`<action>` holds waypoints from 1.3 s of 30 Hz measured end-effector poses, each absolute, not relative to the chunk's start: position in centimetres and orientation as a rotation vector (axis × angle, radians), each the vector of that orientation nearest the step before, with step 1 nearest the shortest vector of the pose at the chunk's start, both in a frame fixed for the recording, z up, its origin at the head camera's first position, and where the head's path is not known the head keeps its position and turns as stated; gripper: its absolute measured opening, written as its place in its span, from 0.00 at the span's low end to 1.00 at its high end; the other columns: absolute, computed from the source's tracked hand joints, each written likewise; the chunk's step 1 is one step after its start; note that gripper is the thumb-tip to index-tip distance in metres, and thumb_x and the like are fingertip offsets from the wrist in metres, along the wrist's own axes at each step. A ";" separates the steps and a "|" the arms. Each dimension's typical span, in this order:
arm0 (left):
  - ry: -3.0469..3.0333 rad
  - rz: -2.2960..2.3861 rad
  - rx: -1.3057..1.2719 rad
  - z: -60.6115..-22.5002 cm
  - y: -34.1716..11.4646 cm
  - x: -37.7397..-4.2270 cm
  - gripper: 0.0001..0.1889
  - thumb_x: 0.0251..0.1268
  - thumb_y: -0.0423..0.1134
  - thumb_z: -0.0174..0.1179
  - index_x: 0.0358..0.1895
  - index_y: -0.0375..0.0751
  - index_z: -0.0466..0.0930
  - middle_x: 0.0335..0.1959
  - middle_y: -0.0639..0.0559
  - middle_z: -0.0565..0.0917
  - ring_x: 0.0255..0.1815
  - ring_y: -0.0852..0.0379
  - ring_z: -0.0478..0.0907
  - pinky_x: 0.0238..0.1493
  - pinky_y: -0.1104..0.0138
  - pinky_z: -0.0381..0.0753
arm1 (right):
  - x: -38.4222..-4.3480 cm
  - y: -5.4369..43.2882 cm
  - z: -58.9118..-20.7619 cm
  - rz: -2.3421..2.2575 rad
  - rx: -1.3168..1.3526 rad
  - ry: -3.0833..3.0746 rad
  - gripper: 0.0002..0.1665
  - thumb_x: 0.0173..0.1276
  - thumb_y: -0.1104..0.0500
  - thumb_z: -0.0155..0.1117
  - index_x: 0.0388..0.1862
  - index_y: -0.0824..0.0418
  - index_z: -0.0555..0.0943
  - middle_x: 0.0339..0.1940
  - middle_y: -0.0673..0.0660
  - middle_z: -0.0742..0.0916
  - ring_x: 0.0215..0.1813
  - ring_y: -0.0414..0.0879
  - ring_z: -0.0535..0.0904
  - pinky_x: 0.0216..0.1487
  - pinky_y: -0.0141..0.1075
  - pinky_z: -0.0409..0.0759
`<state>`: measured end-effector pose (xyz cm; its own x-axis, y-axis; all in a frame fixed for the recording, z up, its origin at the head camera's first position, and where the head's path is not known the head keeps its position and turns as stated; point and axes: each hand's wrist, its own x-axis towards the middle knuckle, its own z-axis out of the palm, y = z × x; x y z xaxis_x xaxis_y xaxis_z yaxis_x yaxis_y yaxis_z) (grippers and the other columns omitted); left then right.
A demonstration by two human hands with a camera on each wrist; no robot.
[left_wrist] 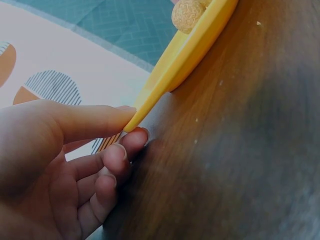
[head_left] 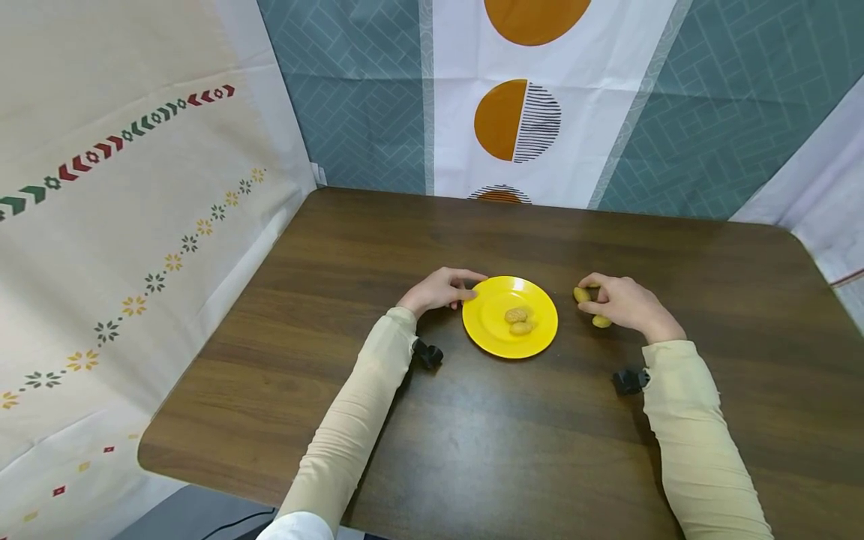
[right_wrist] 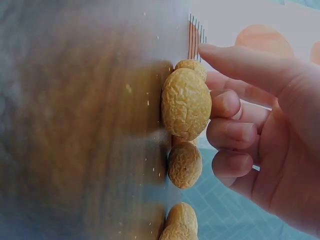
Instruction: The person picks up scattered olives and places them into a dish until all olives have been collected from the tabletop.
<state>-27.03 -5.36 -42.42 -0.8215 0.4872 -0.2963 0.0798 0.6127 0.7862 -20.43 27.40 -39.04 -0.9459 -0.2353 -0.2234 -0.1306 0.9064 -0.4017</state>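
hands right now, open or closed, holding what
Left hand: closed, pinching the rim of the yellow plate.
Right hand: at a small potato; whether it grips cannot be told.

The yellow plate (head_left: 489,316) looks like smooth plastic, and its face is glossy. The potato-like pieces (right_wrist: 186,105) have a rough, wrinkled skin, while the surface (head_left: 459,435) shows wood grain with a soft shine. Sleeves (head_left: 349,405) and printed hangings (head_left: 344,105) are of matt cloth.
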 end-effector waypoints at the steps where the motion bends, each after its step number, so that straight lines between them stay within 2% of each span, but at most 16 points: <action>1: 2.350 1.109 0.449 -42.4 -5.3 -27.0 0.21 0.67 0.44 0.61 0.63 0.59 0.77 0.28 0.50 0.74 0.22 0.56 0.70 0.28 0.71 0.72 | -20.4 27.4 -39.1 -0.563 -0.269 2.800 0.28 0.68 0.52 0.64 0.62 0.63 0.72 0.29 0.57 0.78 0.28 0.47 0.72 0.28 0.35 0.68; 10: 2.351 1.109 0.446 -42.5 -5.4 -27.1 0.21 0.66 0.44 0.61 0.63 0.60 0.77 0.28 0.49 0.74 0.23 0.56 0.71 0.28 0.71 0.73 | -20.5 27.3 -39.1 -0.536 -0.304 2.811 0.20 0.68 0.56 0.63 0.55 0.63 0.76 0.28 0.58 0.79 0.27 0.47 0.72 0.27 0.35 0.69; 22: 2.348 1.117 0.446 -42.5 -5.4 -27.0 0.21 0.67 0.44 0.61 0.63 0.59 0.77 0.28 0.50 0.73 0.23 0.56 0.71 0.28 0.71 0.72 | -20.5 27.2 -39.1 -0.539 -0.304 2.763 0.23 0.66 0.63 0.62 0.59 0.65 0.73 0.29 0.58 0.79 0.28 0.47 0.72 0.30 0.35 0.71; 39: 2.364 1.121 0.448 -42.6 -5.3 -27.0 0.21 0.67 0.44 0.61 0.63 0.59 0.77 0.28 0.50 0.74 0.23 0.56 0.70 0.28 0.71 0.72 | -20.5 27.1 -39.0 -0.524 -0.326 2.778 0.22 0.65 0.59 0.66 0.55 0.66 0.75 0.26 0.56 0.79 0.27 0.46 0.72 0.28 0.34 0.69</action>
